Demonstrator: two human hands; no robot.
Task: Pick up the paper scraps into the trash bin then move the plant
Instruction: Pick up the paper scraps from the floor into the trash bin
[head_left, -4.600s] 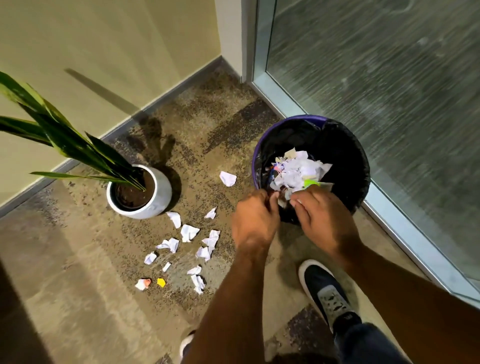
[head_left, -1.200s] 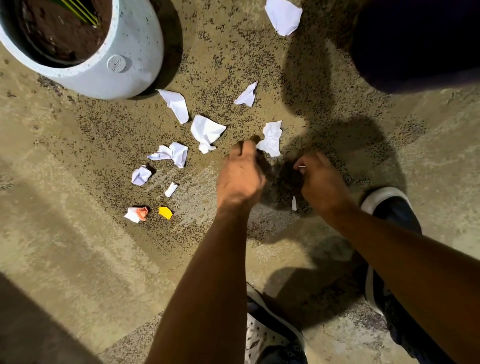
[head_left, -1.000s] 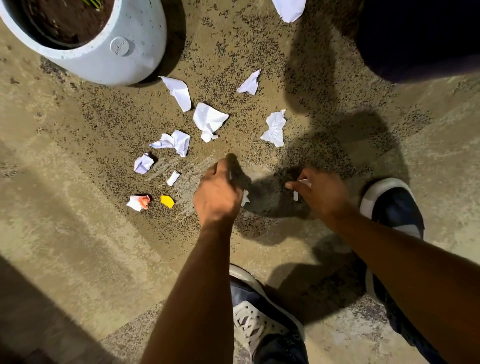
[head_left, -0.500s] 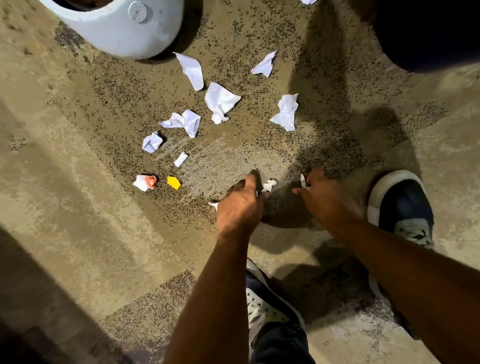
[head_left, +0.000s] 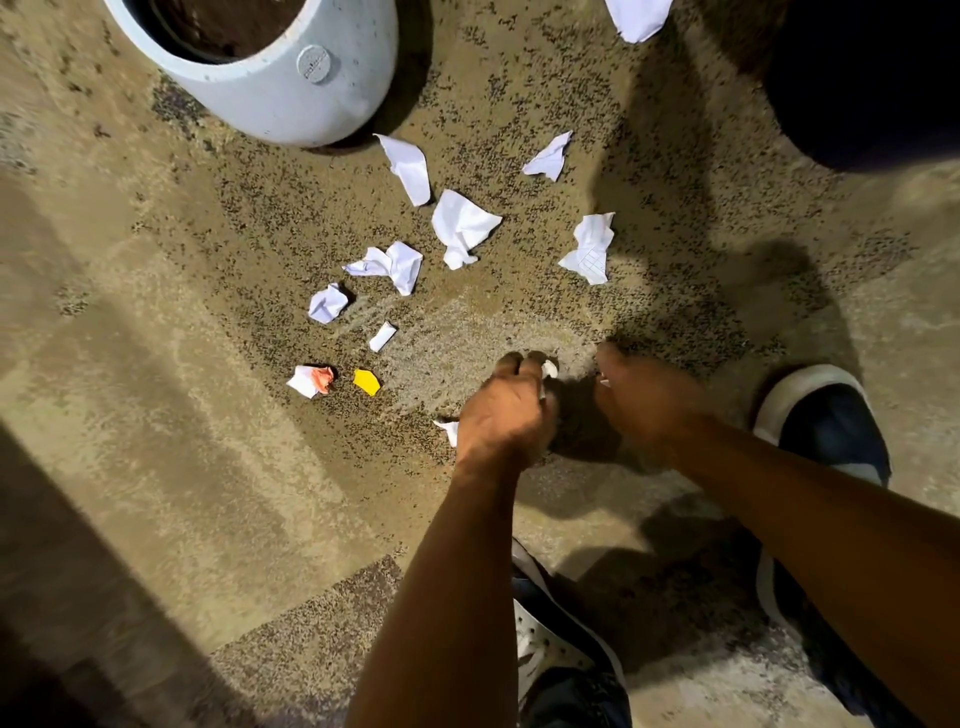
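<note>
Several white paper scraps (head_left: 462, 228) lie scattered on the speckled carpet, with a yellow scrap (head_left: 367, 382) and a white-and-orange scrap (head_left: 311, 380) at the left. My left hand (head_left: 506, 408) is low on the carpet, its fingers curled round white scraps that stick out at both ends. My right hand (head_left: 644, 400), blurred, is just right of it and pinches a small white scrap. The white plant pot (head_left: 291, 88) stands at the top left, its leaves out of view. The dark trash bin (head_left: 862, 88) fills the top right corner.
My two dark shoes with white soles (head_left: 826, 431) (head_left: 550, 639) stand on the carpet below and to the right of my hands. One more white scrap (head_left: 636, 18) lies at the top edge between pot and bin.
Since the bin drop, I have bent down to the floor. Over the last second both hands moved down toward my feet, gathering small scraps; the left hand now holds white paper.
</note>
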